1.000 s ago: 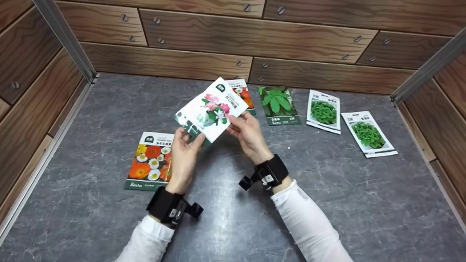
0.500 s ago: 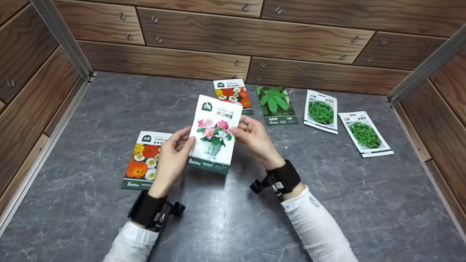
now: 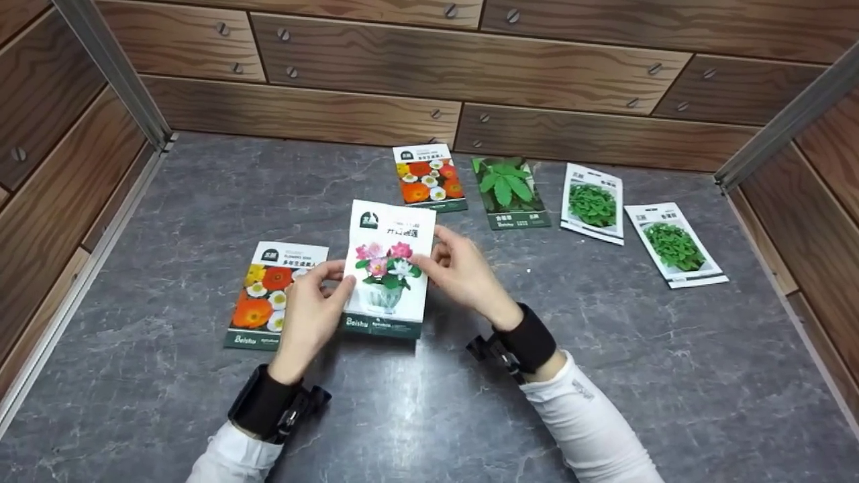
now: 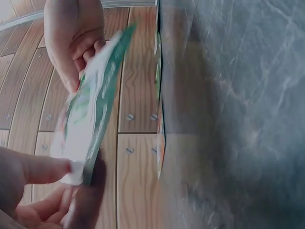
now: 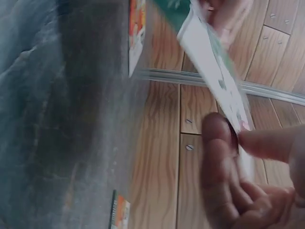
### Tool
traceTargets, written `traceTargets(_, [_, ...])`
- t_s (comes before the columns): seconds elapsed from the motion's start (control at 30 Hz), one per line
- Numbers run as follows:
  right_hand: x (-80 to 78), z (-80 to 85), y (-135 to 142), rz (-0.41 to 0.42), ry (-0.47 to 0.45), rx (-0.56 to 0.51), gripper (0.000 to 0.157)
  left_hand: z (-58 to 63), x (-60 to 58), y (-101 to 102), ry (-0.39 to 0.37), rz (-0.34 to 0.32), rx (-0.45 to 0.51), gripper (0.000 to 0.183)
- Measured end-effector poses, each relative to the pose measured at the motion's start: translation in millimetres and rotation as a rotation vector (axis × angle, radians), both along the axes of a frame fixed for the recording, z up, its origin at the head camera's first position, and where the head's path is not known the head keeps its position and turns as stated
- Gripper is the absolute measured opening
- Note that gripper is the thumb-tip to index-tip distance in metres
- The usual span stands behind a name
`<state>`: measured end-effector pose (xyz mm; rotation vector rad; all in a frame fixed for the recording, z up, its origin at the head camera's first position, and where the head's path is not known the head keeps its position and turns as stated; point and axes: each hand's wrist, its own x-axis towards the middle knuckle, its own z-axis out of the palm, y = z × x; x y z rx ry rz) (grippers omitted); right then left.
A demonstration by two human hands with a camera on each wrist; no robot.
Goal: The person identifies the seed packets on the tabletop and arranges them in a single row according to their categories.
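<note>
Both hands hold a white seed packet (image 3: 386, 268) with pink flowers in a bowl and a green bottom band. The left hand (image 3: 315, 305) pinches its left edge, thumb on the front. On the right edge, the right hand (image 3: 466, 275) pinches it, thumb in front and fingers behind. The wrist views show the packet (image 4: 88, 109) off the tabletop, with thumb and fingers on either side. Partly behind the left hand lies a poppy seed packet (image 3: 258, 295) with orange and white flowers.
At the back lie a smaller-looking poppy packet (image 3: 429, 178), a green-leaf packet (image 3: 510, 191) and two white herb packets, one (image 3: 592, 204) left of the other (image 3: 676, 247). Wood-patterned walls (image 3: 376, 67) border the grey marbled tabletop (image 3: 416, 429).
The held packet has turned from a slant to nearly upright and come down toward the person. The back poppy packet, partly covered before, now shows whole. Both hands keep their hold.
</note>
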<state>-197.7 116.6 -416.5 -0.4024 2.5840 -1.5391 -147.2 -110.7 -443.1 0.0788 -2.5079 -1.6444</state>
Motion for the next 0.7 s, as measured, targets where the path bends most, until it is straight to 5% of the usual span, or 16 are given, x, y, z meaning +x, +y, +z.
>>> traceTargets(0.2, [3.6,0.5,1.1,0.026,-0.042,0.047,0.072,3.5,0.0,0.1,-0.001,-0.024,-0.106,0.036])
traceTargets(0.33, [4.3,-2.4,-0.1,-0.035,0.047,0.13,0.089,6.0,1.8,1.8,0.014,-0.06,-0.188,0.048])
traceTargets(0.5, [6.6,-9.1,-3.2,-0.043,0.134,0.262,0.079,4.5,5.6,2.6,-0.002,-0.098,-0.305,0.058])
traceTargets(0.7, [10.4,-16.7,-10.3,0.068,0.105,0.396,0.062,2.7,10.3,-4.6,-0.083,-0.173,-0.478,0.058])
